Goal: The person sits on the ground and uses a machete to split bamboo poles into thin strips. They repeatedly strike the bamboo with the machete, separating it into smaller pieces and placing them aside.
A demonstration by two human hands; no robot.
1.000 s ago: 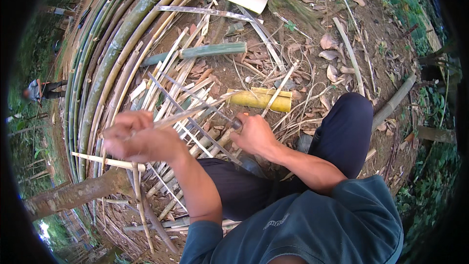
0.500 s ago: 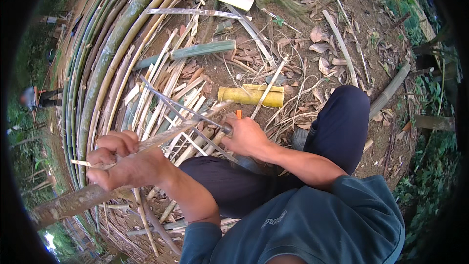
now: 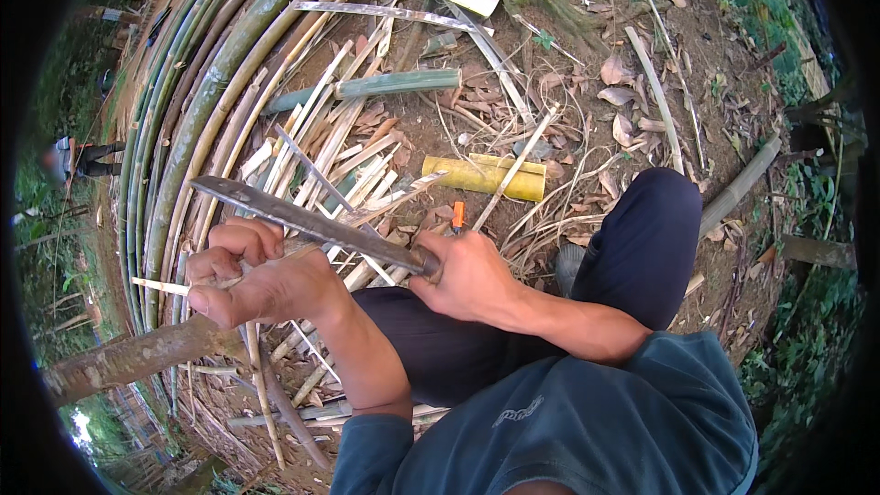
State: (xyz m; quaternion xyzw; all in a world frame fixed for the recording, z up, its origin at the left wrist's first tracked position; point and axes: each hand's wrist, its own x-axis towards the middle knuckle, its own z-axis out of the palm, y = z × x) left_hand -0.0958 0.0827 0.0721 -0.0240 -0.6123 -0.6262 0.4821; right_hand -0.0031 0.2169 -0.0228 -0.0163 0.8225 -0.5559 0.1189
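My left hand (image 3: 266, 277) is closed on a thin, pale bamboo strip (image 3: 401, 192). One end of the strip pokes out on the left past my thumb, and the other reaches right beyond the blade. In my right hand (image 3: 477, 277) is a machete (image 3: 302, 218), gripped by its handle. Its long dark blade points to the upper left, crossing over the strip just above my left knuckles. Whether the edge touches the strip, I cannot tell. A small orange object (image 3: 458, 214) shows beside my right fingers; its kind is unclear.
Split bamboo pieces (image 3: 344, 142) lie heaped ahead, beside a green bamboo length (image 3: 399, 83) and a yellow bamboo piece (image 3: 445, 173). Long bamboo poles (image 3: 215, 73) curve along the left. A thick log (image 3: 137, 357) slants below my left hand. Another person (image 3: 87, 158) stands far left.
The machete has turned, so its broad side now shows, and its blade lies above my left hand. My left hand has shifted slightly up and right, still holding the strip.
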